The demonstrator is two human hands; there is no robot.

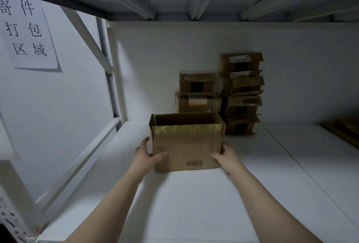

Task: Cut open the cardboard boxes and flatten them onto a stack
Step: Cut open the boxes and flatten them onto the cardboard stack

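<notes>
A brown cardboard box (186,145) stands upright on the white shelf (184,204), its top open, shiny tape along its upper front and a barcode low on the front. My left hand (148,155) grips its lower left corner, thumb on the front face. My right hand (225,156) grips the lower right corner in the same way. Behind it stand taped boxes: a short pile of two (197,93) and a taller pile of several (241,91) against the back wall. No cutting tool is visible.
A paper sign with handwritten characters (27,29) hangs on the left wall. White shelf uprights and a diagonal brace (108,71) run along the left. Flat brown cardboard (343,130) lies at the far right of the shelf. Another shelf's underside is overhead.
</notes>
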